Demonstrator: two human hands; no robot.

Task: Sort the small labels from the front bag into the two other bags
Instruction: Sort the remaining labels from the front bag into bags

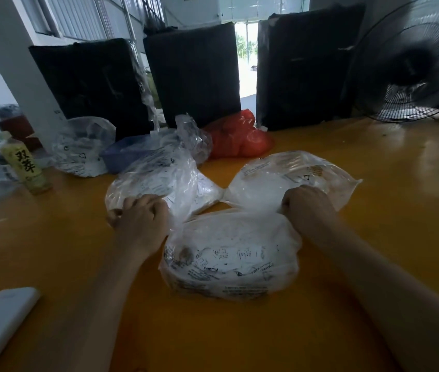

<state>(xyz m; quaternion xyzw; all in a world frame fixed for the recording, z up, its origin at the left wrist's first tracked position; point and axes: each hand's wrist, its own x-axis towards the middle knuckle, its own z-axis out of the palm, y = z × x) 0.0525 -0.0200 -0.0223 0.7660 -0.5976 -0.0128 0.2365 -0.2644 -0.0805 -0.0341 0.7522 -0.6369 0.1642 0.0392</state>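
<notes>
Currently left hand (140, 221) grips left bag (159, 181), right hand (307, 201) grips right bag (288, 175); slack film may slip, spilling labels.

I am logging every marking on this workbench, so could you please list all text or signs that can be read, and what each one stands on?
"双萃" (second character uncertain): on the label of the drink bottle.
Triangle symbol: on the right bag.
Triangle symbol: on the far clear bag.
Front bag: printed lines and label slips, too blurred to read.
Left bag: print too small and blurred to read.
Orange print on the right bag: unreadable.
</notes>
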